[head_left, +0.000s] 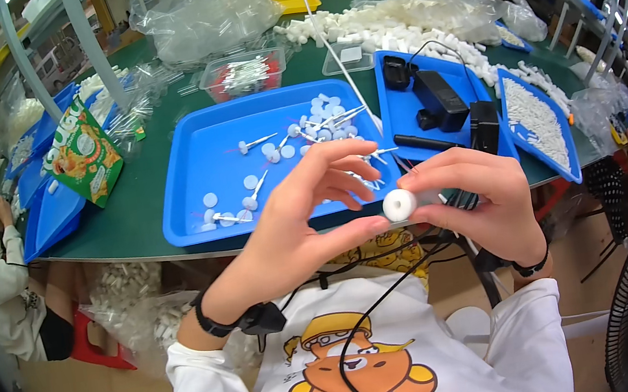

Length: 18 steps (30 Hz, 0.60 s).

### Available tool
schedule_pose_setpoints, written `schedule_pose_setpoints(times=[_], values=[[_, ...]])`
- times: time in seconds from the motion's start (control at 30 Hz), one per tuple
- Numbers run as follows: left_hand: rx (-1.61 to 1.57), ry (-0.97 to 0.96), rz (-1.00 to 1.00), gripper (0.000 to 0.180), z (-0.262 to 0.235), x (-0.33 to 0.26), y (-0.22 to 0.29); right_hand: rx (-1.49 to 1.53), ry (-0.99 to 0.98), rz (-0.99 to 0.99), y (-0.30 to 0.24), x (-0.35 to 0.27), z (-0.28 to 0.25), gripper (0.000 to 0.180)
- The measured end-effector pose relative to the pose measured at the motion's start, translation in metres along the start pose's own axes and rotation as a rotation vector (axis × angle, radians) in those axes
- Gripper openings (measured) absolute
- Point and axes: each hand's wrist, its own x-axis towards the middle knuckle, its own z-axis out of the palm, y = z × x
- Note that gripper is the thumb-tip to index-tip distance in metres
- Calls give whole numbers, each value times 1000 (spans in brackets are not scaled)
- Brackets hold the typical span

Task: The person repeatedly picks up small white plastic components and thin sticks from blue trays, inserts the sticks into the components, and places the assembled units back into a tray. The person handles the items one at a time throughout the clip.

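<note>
A small white cylinder [399, 205] with a round hole in its end sits between the thumb and fingers of my right hand [480, 194], over the table's front edge. My left hand [296, 210] is open, its fingers spread and curved, and the tip of its thumb is right beside the cylinder; whether it touches is hard to tell. Behind both hands lies a blue tray [205, 155] with white round discs [210, 200] and thin-stemmed white pieces [256, 191] scattered in it. My left fingers hide part of the tray's right side.
A second blue tray [394, 131] holds black electronic boxes [440, 100] and a cable. Right of it, another tray holds small white parts [535, 119]. A clear tub [243, 77], a green snack bag [84, 153] and a heap of white cylinders [420, 35] stand farther back. Other people sit at both sides.
</note>
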Motion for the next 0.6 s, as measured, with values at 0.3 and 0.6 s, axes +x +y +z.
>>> schedule_pose_setpoints(times=[0.3,0.6], values=[[-130,-49,204,42,18,0,-14,201,185,25,-1,-14,22,29],[-270,155,54,36,20,-6,3,596,275,211,-3,-18,11,28]])
